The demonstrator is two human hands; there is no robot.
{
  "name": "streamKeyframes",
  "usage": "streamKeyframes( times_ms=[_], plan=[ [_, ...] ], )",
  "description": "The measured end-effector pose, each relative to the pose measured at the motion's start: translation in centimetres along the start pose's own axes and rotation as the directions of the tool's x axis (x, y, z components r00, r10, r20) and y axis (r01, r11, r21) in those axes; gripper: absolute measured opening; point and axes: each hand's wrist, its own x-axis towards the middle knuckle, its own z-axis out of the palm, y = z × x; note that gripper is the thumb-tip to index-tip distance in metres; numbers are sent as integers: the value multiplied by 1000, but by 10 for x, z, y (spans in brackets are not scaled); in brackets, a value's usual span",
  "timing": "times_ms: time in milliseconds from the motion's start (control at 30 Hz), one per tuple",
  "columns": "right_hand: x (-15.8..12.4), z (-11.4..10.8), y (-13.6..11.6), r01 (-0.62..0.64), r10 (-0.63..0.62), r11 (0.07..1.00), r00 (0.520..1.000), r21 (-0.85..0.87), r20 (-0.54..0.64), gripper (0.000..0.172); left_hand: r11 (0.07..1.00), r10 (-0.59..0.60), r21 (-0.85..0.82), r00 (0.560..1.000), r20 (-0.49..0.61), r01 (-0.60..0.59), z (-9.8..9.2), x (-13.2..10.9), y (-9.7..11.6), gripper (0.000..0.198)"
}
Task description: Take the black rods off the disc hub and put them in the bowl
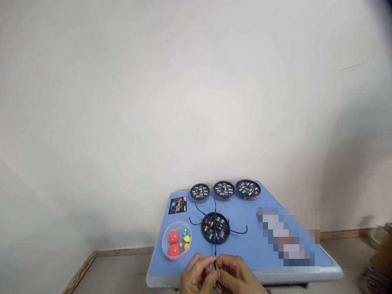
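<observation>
My left hand (196, 274) and right hand (238, 276) pinching thin black rod (215, 251), bottom centre. Clear bowl (163, 241) at left holding red balls (173, 237), small coloured balls (186, 238).

Black disc (215, 228), flat mid-table — thin rods (238, 232) splayed

At the far edge of the table (245, 249), three round cases (224, 190) side by side, with a card (178, 205) just left of and before them. In the middle, a disc (215, 228), with a bowl (163, 241) of balls (173, 237) to its left. At the near edge, before the disc, left hand (196, 273) and right hand (235, 275) together, fingers pinched on a wire arm (215, 255) reaching from the disc.
</observation>
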Motion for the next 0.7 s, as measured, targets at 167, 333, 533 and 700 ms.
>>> streamKeyframes(
  times_ms=[167,333,533,700],
  plan=[
    [-13,7,-18,3,-3,1000,999,-10,-40,46,989,-123,-84,992,-7,122,-12,5,33,30],
    [-24,8,-20,88,-87,996,993,10,-77,39,972,-200,-133,980,-18,196,-11,-7,22,23],
    [-33,17,-17,189,-213,966,968,-176,-131,23,954,-215,-211,977,9,212,-11,-13,27,21],
    [-32,14,-5,175,-240,941,949,-291,-204,19,913,-271,-301,961,57,275,-9,-17,23,22]
  ],
)
